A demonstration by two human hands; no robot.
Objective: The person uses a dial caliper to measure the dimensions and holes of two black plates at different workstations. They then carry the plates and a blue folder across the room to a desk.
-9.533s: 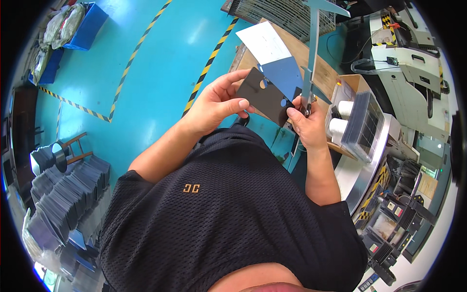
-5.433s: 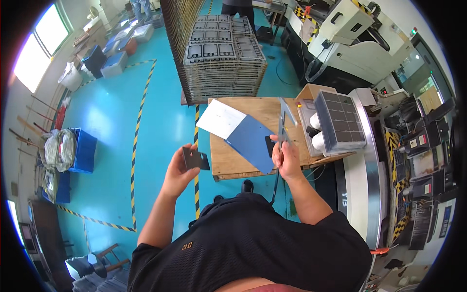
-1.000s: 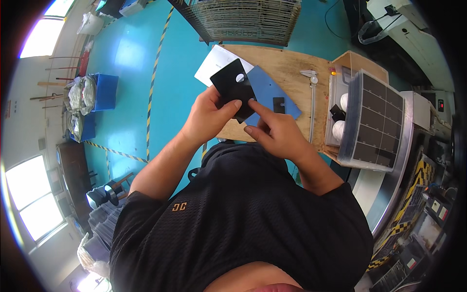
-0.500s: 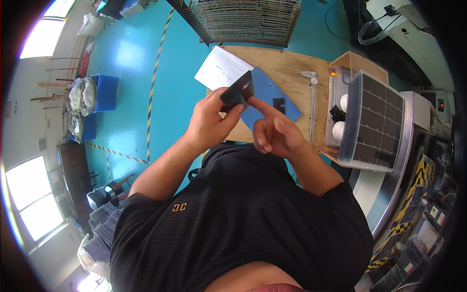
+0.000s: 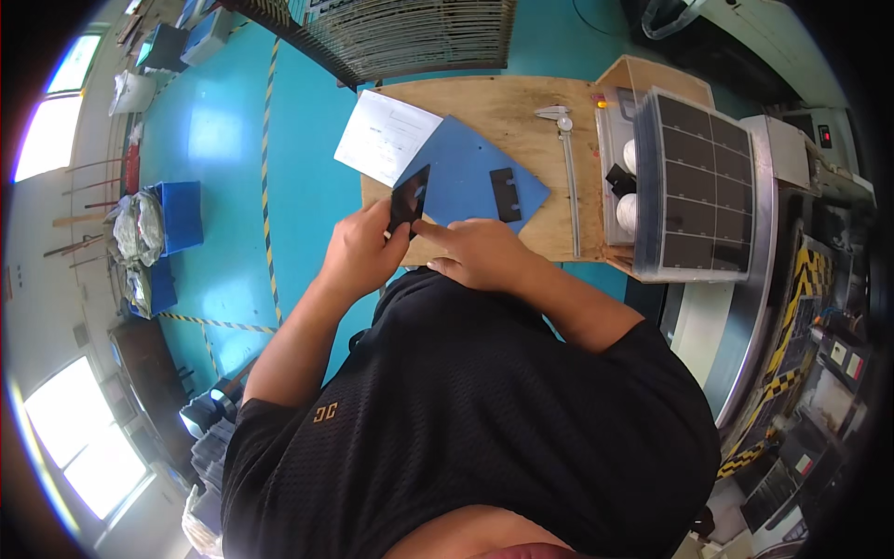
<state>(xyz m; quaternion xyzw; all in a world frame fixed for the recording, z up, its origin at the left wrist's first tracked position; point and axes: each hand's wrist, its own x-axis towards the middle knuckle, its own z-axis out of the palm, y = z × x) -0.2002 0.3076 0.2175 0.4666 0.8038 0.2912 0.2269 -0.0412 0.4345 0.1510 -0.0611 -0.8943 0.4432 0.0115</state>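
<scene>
A dark, glossy flat plate (image 5: 411, 197) is gripped at its lower left edge by my left hand (image 5: 362, 244), over the left corner of a blue mat (image 5: 458, 177). My right hand (image 5: 485, 253) comes in from the right, its index finger stretched out to the plate's lower end. The other fingers of that hand are curled, and whether they hold anything is hidden. A second black plate with notches along one side (image 5: 506, 195) lies on the right part of the mat. A white printed sheet (image 5: 386, 137) sits partly against the mat's upper left edge.
The wooden table (image 5: 549, 140) carries a caliper (image 5: 568, 172) right of the mat. Farther right stand a tray with white rolls (image 5: 627, 214) and a clear-covered box of dark panels (image 5: 705, 191). A wire rack (image 5: 419, 42) stands beyond the table; blue bins (image 5: 180, 216) are at left.
Both hands and the plate have come down and to the left, and the plate is turned more upright in view. The right index finger has moved from its upper part to its lower end.
</scene>
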